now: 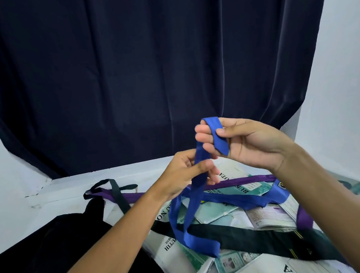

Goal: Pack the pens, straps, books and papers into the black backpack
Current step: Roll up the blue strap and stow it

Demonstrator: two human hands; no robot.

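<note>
Pinching blue strap (200, 167): right hand (245, 140) grips end, left hand (188, 172) lower.

Both hands (234, 141) grip the blue strap (192, 201) (above books (265, 215)).

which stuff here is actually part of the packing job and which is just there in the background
Part of the job:
- blue strap, held up by the left hand and right hand
- purple strap
- black strap
- books and papers heaped under the straps
- black backpack

Just there:
- dark curtain
- white wall
</note>
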